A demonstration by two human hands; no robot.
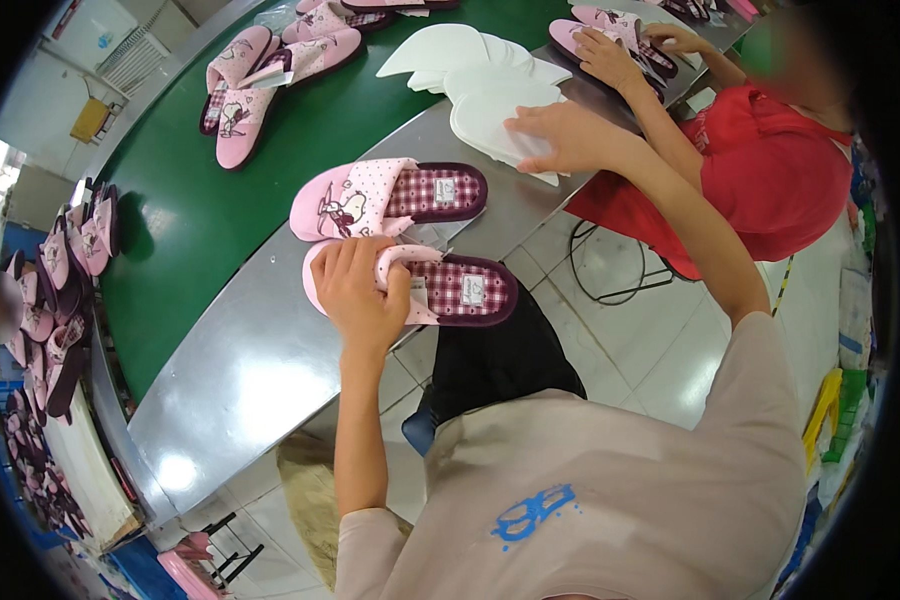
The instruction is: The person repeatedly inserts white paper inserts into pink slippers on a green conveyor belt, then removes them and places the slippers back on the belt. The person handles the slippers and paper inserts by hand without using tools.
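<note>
A pink slipper (475, 290) with a plaid insole lies nearest me on the metal edge of the table. My left hand (362, 290) is closed on its upper, and the opening's edge is bunched up under my thumb. Just beyond it lies a matching slipper (355, 200) with a cartoon dog on its polka-dot upper. To the right, my right hand (575, 138) reaches over a pile of white sole-shaped inserts (485, 110). Its fingers are spread at the pile's right edge; whether they touch it I cannot tell.
A green belt (175, 270) runs along the table, with more pink slippers (245, 125) at its far side. A co-worker in red (760, 180) handles slippers at the upper right. Slippers are heaped on a rack (60, 300) at the left. A stool (620, 265) stands beyond the table edge.
</note>
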